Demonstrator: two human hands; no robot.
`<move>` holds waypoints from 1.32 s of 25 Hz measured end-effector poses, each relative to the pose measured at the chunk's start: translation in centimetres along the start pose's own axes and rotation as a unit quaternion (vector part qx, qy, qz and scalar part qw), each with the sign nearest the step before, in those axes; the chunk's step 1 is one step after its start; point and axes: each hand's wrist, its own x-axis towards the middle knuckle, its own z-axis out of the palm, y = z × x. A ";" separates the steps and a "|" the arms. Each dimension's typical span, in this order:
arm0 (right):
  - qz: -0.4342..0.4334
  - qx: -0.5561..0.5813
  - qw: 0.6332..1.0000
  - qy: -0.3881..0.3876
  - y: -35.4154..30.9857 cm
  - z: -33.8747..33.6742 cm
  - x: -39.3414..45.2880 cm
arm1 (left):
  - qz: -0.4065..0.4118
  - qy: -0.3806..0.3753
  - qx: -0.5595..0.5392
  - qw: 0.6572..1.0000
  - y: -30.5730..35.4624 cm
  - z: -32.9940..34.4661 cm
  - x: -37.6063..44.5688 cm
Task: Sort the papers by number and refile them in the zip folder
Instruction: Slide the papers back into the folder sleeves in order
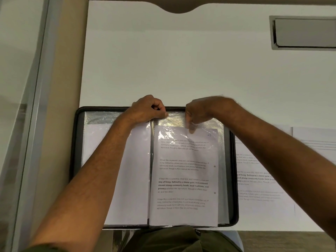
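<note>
White bench point(181, 70) is carrying the open zip folder point(78, 142) at its near edge. Left hand point(147, 110) is pinching a plastic sleeve's point(174, 119) top while right hand point(198, 113), blurred, seemingly is pushing a printed sheet point(183, 179) down inside. Next, probably seat it fully. Loose papers point(261, 179) are waiting just right.

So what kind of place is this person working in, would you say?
Probably an office desk or work cubicle. The white desk has a cable cut-out at its far edge and a grey recessed hatch set into it, and a glass partition stands along the left. A zip folder lies open on it.
</note>
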 end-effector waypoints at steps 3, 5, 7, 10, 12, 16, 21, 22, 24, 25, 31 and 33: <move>0.004 0.001 1.000 0.001 -0.2 0.0 -0.8 | 0.004 0.004 0.004 1.000 0.0 0.1 -0.2; 0.008 0.026 0.999 0.023 0.0 -0.2 -1.8 | 0.001 0.027 0.018 0.999 0.1 0.4 -0.3; 0.014 0.111 0.992 0.053 0.7 -0.1 -3.1 | -0.003 0.059 0.050 0.997 0.4 0.7 -0.6; 0.013 0.163 0.979 0.122 2.4 0.9 -5.2 | 0.013 0.090 0.124 0.988 0.6 1.5 -1.5; -0.043 0.177 0.959 0.216 3.7 2.9 -6.0 | 0.031 0.112 0.180 0.977 0.5 2.6 -2.7; -0.061 0.339 0.846 0.407 3.3 7.8 -7.1 | 0.069 0.164 0.219 0.959 -0.8 6.1 -6.4; -0.022 0.524 0.733 0.432 1.4 13.9 -9.3 | 0.071 0.200 0.204 0.956 -3.1 10.7 -12.1; -0.009 0.540 0.735 0.410 1.0 15.3 -10.0 | 0.072 0.201 0.201 0.956 -3.5 11.4 -13.2; 0.006 0.562 0.747 0.355 0.2 18.0 -11.5 | 0.072 0.204 0.190 0.957 -4.2 12.5 -15.2; 0.012 0.570 0.758 0.316 -0.1 19.1 -12.0 | 0.070 0.205 0.181 0.959 -4.4 12.9 -16.0; -0.006 0.608 0.762 0.222 -2.2 19.7 -13.5 | 0.040 0.216 0.049 0.974 -4.0 11.9 -18.4; -0.065 0.681 0.697 0.215 -3.4 18.7 -13.1 | 0.003 0.213 -0.065 0.975 -3.2 10.2 -18.8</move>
